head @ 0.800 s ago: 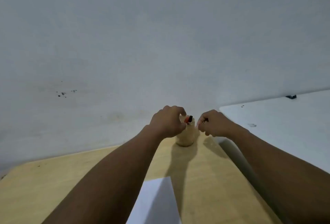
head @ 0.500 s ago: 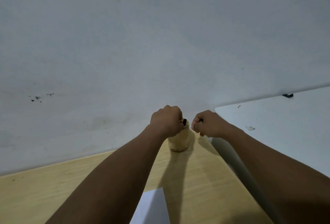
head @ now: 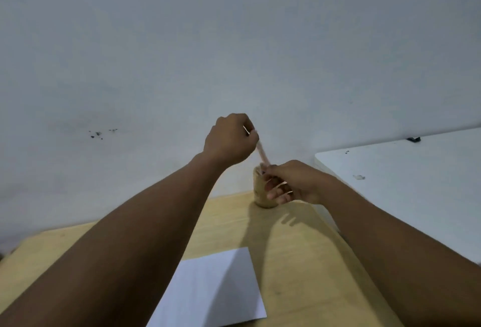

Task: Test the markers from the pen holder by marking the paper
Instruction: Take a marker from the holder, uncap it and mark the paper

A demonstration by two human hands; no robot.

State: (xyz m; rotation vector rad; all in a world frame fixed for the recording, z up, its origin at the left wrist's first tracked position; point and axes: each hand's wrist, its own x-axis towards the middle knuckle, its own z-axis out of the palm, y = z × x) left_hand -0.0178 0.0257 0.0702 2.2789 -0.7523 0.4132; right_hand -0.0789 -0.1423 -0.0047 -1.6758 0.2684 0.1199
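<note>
A tan pen holder (head: pixel 259 194) stands at the far edge of the wooden table (head: pixel 299 261), close to the wall. My left hand (head: pixel 230 140) is raised above and left of it, closed on the upper end of a pale pink marker (head: pixel 262 154), which is blurred and slants down to the right. My right hand (head: pixel 292 183) is in front of the holder's right side. Its thumb and forefinger pinch the marker's lower end just over the rim, and its other fingers spread loosely across the holder. A white sheet of paper (head: pixel 216 290) lies near me, partly under my left forearm.
A white table (head: pixel 406 191) adjoins the wooden one on the right, with a small dark object (head: pixel 413 139) at its far edge. The grey wall (head: pixel 234 40) rises straight behind the holder and bears a few dark specks (head: pixel 97 133).
My left hand has risen from the holder's rim, bringing the pale marker up with it. My right hand has moved onto the holder's front, at the marker's lower end.
</note>
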